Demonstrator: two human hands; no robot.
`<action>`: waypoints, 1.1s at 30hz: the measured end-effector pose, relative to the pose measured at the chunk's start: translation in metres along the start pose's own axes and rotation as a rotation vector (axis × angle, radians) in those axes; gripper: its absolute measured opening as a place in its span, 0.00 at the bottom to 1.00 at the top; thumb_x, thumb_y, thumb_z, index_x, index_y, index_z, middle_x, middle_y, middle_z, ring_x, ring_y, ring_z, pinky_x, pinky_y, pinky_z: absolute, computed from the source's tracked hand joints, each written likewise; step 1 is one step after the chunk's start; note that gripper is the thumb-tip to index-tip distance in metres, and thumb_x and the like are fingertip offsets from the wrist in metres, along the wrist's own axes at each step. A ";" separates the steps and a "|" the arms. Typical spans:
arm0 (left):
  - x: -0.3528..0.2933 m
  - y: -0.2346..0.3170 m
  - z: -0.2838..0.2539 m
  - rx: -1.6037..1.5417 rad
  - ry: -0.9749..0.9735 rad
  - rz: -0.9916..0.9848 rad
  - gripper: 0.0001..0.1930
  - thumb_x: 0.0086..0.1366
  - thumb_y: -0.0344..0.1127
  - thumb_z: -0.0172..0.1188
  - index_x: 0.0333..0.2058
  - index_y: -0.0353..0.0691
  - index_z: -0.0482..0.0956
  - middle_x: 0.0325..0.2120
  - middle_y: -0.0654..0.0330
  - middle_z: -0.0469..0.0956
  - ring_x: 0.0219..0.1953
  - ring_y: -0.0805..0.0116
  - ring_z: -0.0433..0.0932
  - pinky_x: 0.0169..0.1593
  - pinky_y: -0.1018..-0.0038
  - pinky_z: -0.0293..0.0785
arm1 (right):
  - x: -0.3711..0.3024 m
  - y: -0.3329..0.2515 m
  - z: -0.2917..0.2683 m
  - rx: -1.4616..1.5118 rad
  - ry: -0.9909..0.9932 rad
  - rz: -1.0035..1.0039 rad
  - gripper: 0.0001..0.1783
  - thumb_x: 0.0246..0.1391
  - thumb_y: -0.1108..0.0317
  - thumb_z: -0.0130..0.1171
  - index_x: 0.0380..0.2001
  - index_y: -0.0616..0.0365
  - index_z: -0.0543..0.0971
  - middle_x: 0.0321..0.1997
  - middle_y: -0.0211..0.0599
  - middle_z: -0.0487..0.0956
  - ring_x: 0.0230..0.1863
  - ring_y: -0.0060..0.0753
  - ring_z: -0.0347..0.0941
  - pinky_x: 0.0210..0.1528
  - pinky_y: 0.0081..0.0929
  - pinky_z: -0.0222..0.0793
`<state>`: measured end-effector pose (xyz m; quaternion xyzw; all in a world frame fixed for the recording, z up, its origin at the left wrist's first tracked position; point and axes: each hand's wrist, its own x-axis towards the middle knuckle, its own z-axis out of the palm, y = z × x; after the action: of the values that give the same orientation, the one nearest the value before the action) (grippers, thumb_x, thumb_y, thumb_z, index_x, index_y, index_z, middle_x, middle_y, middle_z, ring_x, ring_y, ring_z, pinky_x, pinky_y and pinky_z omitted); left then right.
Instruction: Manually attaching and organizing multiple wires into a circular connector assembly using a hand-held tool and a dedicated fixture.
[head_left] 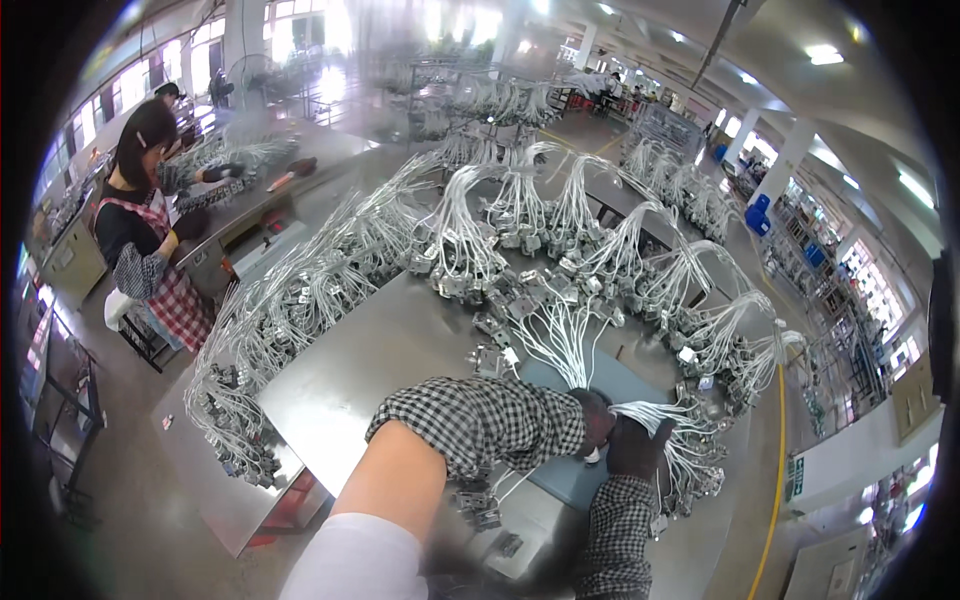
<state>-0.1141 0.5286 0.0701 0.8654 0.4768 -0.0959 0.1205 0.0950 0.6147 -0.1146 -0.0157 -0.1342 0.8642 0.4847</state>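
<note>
Head view: a bundle of thin white wires with small metal end fittings (655,412) lies on the blue mat (560,478), clamped between the gloved left hand (597,420) and right hand (637,447). It looks light, floppy and tangle-prone, best gripped near the gathered middle. Similar bundles ring the grey metal table (360,370).

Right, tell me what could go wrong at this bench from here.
1. The left hand and right hand meet on a bundle of white wires that fans into neighbouring bundles; pulling it may snag those.
2. Wired metal parts sit under the left forearm near the table edge; a sleeve sweep might knock them off.
</note>
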 end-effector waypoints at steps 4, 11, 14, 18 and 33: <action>0.002 0.004 0.022 -0.103 0.055 -0.085 0.24 0.52 0.47 0.70 0.47 0.46 0.77 0.39 0.53 0.82 0.45 0.54 0.81 0.46 0.58 0.77 | 0.029 0.019 0.018 -0.148 0.219 -0.261 0.37 0.61 0.36 0.48 0.56 0.59 0.72 0.56 0.42 0.75 0.57 0.42 0.69 0.67 0.46 0.57; -0.005 -0.001 0.018 -0.197 0.079 -0.181 0.22 0.57 0.49 0.65 0.50 0.52 0.78 0.41 0.56 0.82 0.45 0.55 0.81 0.48 0.61 0.76 | 0.052 0.035 0.062 0.133 -0.055 -0.379 0.24 0.64 0.45 0.48 0.54 0.50 0.70 0.51 0.36 0.74 0.52 0.40 0.69 0.64 0.52 0.57; 0.002 -0.018 -0.005 -0.376 0.145 -0.259 0.17 0.58 0.44 0.61 0.46 0.49 0.80 0.43 0.51 0.81 0.47 0.53 0.80 0.49 0.58 0.75 | 0.037 0.045 0.088 0.106 0.225 -0.540 0.12 0.62 0.53 0.55 0.40 0.48 0.72 0.35 0.28 0.73 0.36 0.32 0.69 0.49 0.49 0.67; 0.024 -0.053 -0.005 0.504 0.203 -0.025 0.18 0.62 0.44 0.57 0.52 0.61 0.77 0.60 0.58 0.71 0.63 0.56 0.68 0.63 0.60 0.63 | 0.020 0.046 0.072 0.064 0.139 -0.524 0.08 0.61 0.60 0.56 0.29 0.47 0.71 0.24 0.26 0.70 0.21 0.26 0.64 0.26 0.33 0.64; 0.037 -0.083 0.006 0.591 0.028 0.258 0.08 0.57 0.37 0.59 0.34 0.46 0.84 0.30 0.59 0.83 0.37 0.58 0.84 0.42 0.66 0.81 | 0.043 0.042 0.061 -1.232 0.215 -0.258 0.10 0.52 0.63 0.61 0.28 0.59 0.79 0.22 0.33 0.77 0.21 0.30 0.74 0.25 0.29 0.71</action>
<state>-0.1651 0.5995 0.0439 0.9175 0.3162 -0.2023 -0.1312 0.0278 0.6167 -0.0618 -0.3618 -0.5579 0.5568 0.4978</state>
